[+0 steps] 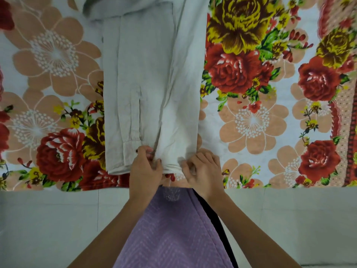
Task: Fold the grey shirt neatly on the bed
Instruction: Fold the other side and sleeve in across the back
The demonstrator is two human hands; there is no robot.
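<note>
Grey cloth shirt (154,84), folded into a long strip, lies on the flowery bed sheet (251,122) and runs straight away from the bed's near edge. Left hand (146,169) and right hand (202,171), side by side, both seem to pinch its near end.

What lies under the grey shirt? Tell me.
The grey shirt lies on a floral bedsheet, which shows on either side. The left hand and right hand pinch its near hem. Whatever lies beneath the cloth is covered.
</note>
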